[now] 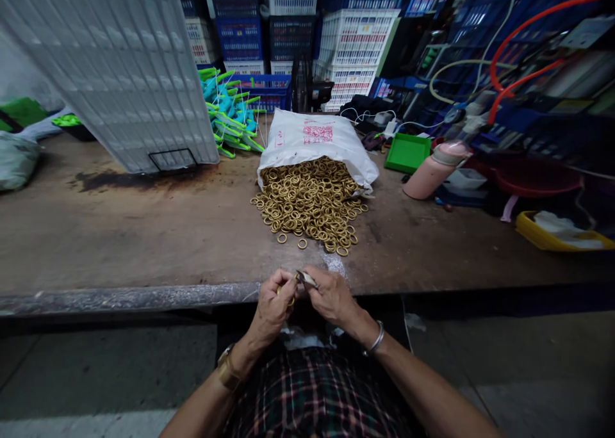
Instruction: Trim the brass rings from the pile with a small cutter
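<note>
So your left hand (pixel 273 307) has thumb and fingers pinched together around a gold ring (pixel 291 298), just past the table's near edge. Your right hand (pixel 332 297) is closed on a small metal tool (pixel 307 279), its tip right up by your left fingertips; too small to tell what kind. Straight up at 12 o'clock there's a big pile of loose rings (pixel 312 204) spilling onto the wooden table (pixel 192 233) from a white sack (pixel 312 137), open end facing you. Pink bottle (pixel 430 172) leans at 2 o'clock, yellow tray (pixel 541 233) near 3, and a tall ribbed white panel (pixel 139 73) at 11.
</note>
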`<state>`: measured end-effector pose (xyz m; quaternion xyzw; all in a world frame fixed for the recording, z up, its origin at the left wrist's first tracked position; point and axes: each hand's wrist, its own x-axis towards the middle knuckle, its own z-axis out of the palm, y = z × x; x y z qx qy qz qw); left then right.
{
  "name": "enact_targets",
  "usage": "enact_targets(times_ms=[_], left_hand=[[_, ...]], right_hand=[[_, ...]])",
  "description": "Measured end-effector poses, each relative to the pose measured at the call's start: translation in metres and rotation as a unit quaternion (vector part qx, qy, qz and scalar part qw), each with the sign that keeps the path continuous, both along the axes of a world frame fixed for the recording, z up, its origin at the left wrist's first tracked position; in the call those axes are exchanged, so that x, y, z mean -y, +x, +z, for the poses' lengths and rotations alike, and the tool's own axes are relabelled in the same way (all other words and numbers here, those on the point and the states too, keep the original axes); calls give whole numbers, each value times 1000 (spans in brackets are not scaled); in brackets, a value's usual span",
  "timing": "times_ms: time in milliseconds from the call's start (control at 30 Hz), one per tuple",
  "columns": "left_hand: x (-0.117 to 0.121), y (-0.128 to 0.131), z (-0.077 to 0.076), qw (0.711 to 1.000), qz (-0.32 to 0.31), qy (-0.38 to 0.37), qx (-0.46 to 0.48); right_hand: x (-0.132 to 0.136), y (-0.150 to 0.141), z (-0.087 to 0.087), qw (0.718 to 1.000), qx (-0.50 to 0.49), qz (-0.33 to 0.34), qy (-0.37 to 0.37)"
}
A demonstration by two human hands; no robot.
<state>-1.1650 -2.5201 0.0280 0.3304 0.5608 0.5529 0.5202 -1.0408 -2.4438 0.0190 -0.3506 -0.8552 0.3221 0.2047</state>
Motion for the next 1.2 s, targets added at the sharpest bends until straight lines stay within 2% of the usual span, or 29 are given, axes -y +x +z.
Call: enact_targets(times_ms=[67,200,467,633,733,833,933,1000,1067,1200], left_hand=[[-1,-1,2,1000,7,1,-10],[0,-1,4,999,23,5,-31],[-1,-1,4,996,42,18,-77],[6,0,7,993,19,42,-108],[13,5,16,998,-26,34,-45],[11,6,21,993,-43,9,110],[3,-1,14,955,-10,-44,292],[0,-8,4,925,13,-84,370],[-1,-14,-5,910,27,-110,398],[1,-18,-13,914,42,-119,386]], right_hand=[[3,1,0,998,33,27,37],[7,-2,2,995,76,20,65],[9,-5,7,987,142,8,69],[1,-4,-1,982,178,24,55],[-12,-1,-10,967,251,-13,50],[-27,-3,-16,961,260,-62,75],[-39,-11,-20,966,213,-104,108],[-47,-19,-22,966,199,-118,114],[-54,-28,-25,965,206,-122,110],[-62,-38,-28,959,232,-138,93]])
